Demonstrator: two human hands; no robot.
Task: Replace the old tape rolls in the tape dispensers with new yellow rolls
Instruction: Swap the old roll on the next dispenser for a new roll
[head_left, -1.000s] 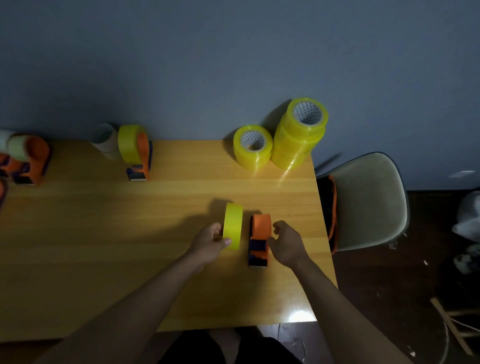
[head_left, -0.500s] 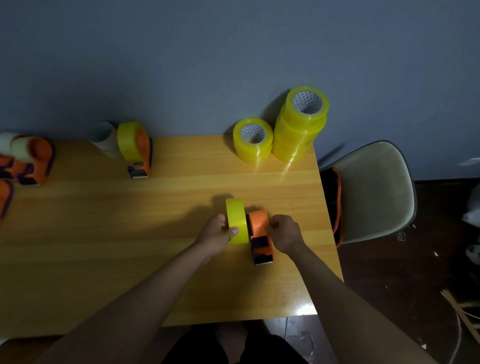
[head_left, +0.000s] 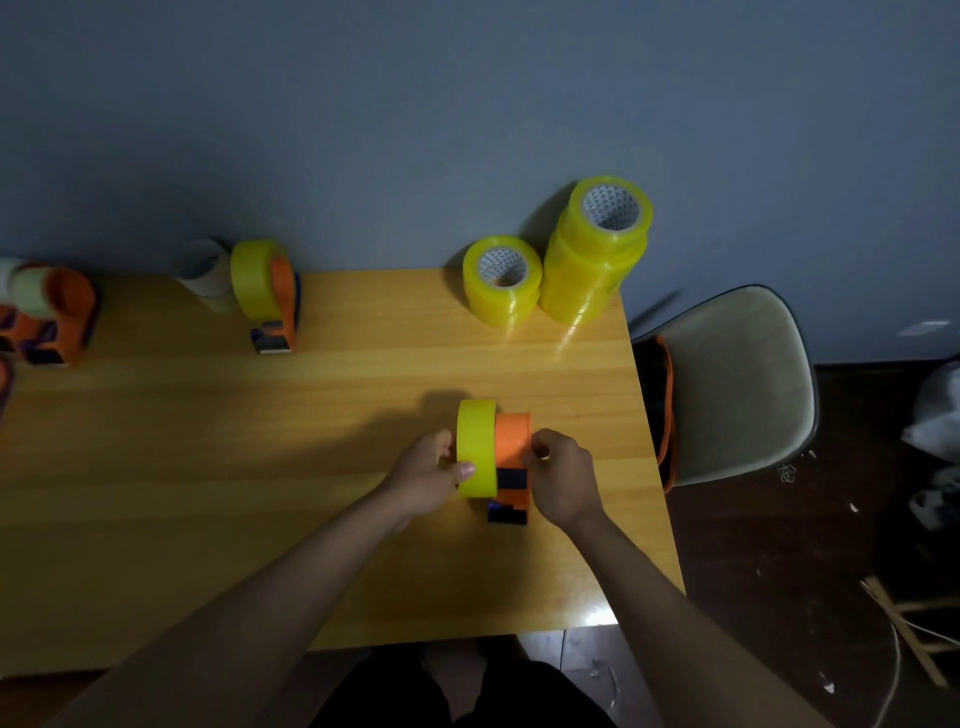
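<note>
Now left hand (head_left: 428, 475) presses yellow roll (head_left: 477, 448) against dispenser (head_left: 511, 462), near table (head_left: 311, 467) right edge.

The left frame edge cut off the orange dispensers (head_left: 49, 322) at the worktop's (head_left: 208, 467) far left, the yellow roll (head_left: 477, 448) hid the left side of the near dispenser (head_left: 511, 462), and the right hand's (head_left: 563, 478) fingertips were tucked behind it.

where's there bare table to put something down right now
Bare wood on the table runs left of the left hand, up to the loaded dispenser at the back. A smaller patch lies between that dispenser and the spare yellow rolls. It is crowded around both hands and at the far left edge.
</note>
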